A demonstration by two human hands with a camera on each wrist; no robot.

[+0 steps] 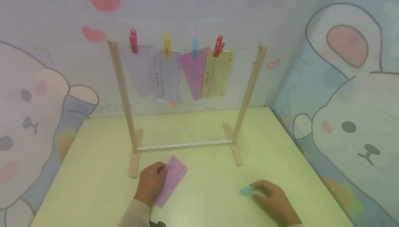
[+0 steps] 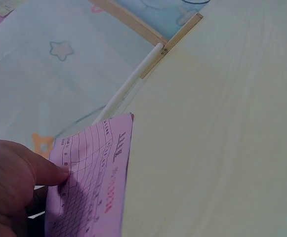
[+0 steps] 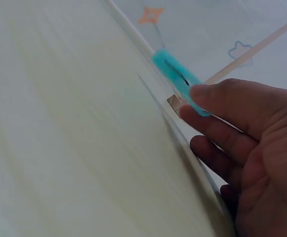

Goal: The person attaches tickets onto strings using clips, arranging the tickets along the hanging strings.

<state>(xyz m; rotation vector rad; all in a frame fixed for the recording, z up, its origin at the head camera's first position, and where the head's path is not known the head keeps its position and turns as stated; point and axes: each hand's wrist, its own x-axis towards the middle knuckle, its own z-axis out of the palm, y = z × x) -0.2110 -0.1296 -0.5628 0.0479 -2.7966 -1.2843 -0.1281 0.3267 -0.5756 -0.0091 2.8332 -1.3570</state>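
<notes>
A pink printed slip [image 1: 171,182] is pinched between the thumb and fingers of my left hand [image 1: 151,182], over the table's left front. In the left wrist view the slip [image 2: 91,182] shows a ruled grid and red digits, my thumb lying on its face. Farther right, my right hand [image 1: 274,201] pinches a light blue clothespin [image 1: 246,190] by one end. The right wrist view shows the thumb and index finger on that clothespin [image 3: 180,81], its other end pointing away from the hand.
A wooden stand with a left post [image 1: 123,95], a right post [image 1: 249,95] and a white bottom rod [image 1: 184,145] stands on the table [image 1: 199,199]. From its string hang several papers under a red clip [image 1: 133,41], yellow clip [image 1: 167,45], blue clip [image 1: 195,46] and another red clip [image 1: 219,46].
</notes>
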